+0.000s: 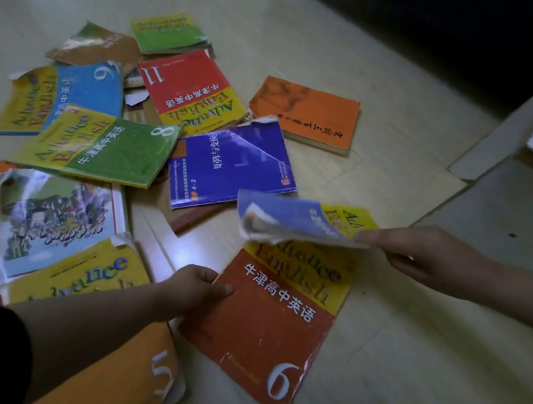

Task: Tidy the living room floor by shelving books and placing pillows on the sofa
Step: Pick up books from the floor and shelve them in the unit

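Orange-red book 6 [267, 323] lies on the floor [416, 368] right in front of me, as far as I can tell. My left hand [192, 289] has its fingers clamped on the top corner, thumb on the cover. My right hand [431, 254] pinches a floppy blue-and-yellow book [294, 218], lifted just above it. So I'd say barely started: nothing looks shelved, and the rest is scattered around. Count is twelve books I can clearly see, two in my hands and ten loose, plus a couple of edges underneath I can't make out. Zero pillows in view.
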Motion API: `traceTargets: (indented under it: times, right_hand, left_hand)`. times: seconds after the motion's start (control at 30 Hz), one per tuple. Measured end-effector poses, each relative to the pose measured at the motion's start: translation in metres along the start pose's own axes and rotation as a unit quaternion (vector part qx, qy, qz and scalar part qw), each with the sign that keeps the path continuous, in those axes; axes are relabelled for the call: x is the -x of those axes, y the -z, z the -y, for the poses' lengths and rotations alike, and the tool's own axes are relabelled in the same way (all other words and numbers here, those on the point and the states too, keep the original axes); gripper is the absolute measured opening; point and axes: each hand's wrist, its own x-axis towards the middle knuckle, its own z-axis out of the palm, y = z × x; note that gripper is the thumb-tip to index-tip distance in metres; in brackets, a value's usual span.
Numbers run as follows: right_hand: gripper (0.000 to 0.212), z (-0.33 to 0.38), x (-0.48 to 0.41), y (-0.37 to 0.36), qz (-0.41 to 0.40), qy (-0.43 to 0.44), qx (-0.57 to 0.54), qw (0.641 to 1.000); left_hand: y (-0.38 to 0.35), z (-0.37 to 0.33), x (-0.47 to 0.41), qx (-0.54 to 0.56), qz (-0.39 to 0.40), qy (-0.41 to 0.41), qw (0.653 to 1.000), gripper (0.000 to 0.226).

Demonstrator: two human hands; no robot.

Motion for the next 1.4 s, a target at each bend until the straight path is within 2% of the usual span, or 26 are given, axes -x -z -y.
traceTargets:
  times: [0.07, 0.17, 0.33, 0.5, 0.63, 0.73, 0.8, 0.87, 0.93, 1.03, 1.17, 1.27, 1.33, 1.4]
  right_hand:
    - [0.035, -0.008, 0.011, -0.004, 0.04, 0.045, 0.01, 0.998]
    - [0.044, -0.016, 0.02, -0.013, 0.101, 0.122, 0.054, 0.986]
    - [0.049, -0.011, 0.014, -0.019, 0.137, 0.162, 0.082, 0.974]
    - [0.054, 0.0, -0.014, -0.035, 0.155, 0.232, 0.107, 0.954]
    - [0.06, 0.0, -0.047, -0.046, 0.173, 0.277, 0.152, 0.933]
    - [0.049, -0.001, -0.061, -0.049, 0.187, 0.25, 0.179, 0.933]
    - [0.039, 0.004, -0.062, -0.054, 0.211, 0.215, 0.184, 0.936]
    - [0.05, 0.011, -0.062, -0.059, 0.253, 0.187, 0.157, 0.936]
    - [0.052, 0.02, -0.061, -0.062, 0.263, 0.17, 0.152, 0.937]
    - [0.049, 0.044, -0.068, -0.065, 0.258, 0.16, 0.132, 0.944]
    - [0.059, 0.077, -0.083, -0.081, 0.262, 0.099, 0.082, 0.957]
    - [0.064, 0.097, -0.095, -0.094, 0.215, -0.005, -0.016, 0.976]
    - [0.065, 0.105, -0.101, -0.101, 0.183, -0.086, -0.085, 0.976]
    - [0.062, 0.109, -0.105, -0.108, 0.17, -0.122, -0.11, 0.972]
  left_hand:
    - [0.001, 0.002, 0.003, 0.044, 0.004, 0.024, 0.999, 0.023]
    - [0.0, 0.001, 0.001, 0.1, 0.012, 0.078, 0.992, 0.04]
    - [0.0, -0.002, -0.004, 0.147, 0.033, 0.119, 0.981, 0.069]
    - [-0.002, -0.004, 0.003, 0.051, 0.031, 0.082, 0.995, 0.065]
    - [-0.009, 0.004, 0.007, -0.078, -0.034, 0.028, 0.996, 0.043]
    - [-0.016, 0.015, 0.009, -0.09, -0.061, 0.025, 0.994, 0.04]
    - [-0.02, 0.018, 0.015, -0.147, -0.063, 0.02, 0.987, 0.042]
    - [-0.021, 0.02, 0.022, -0.241, -0.084, 0.002, 0.967, 0.043]
    - [-0.019, 0.023, 0.03, -0.292, -0.119, -0.027, 0.948, 0.039]
    - [-0.013, 0.027, 0.041, -0.288, -0.175, -0.077, 0.938, 0.025]
    - [0.002, 0.036, 0.059, -0.228, -0.272, -0.127, 0.926, 0.013]
    - [0.022, 0.051, 0.069, -0.2, -0.325, -0.113, 0.917, 0.017]
    - [0.036, 0.065, 0.072, -0.192, -0.35, -0.09, 0.912, 0.02]
    - [0.045, 0.076, 0.074, -0.194, -0.362, -0.066, 0.909, 0.024]
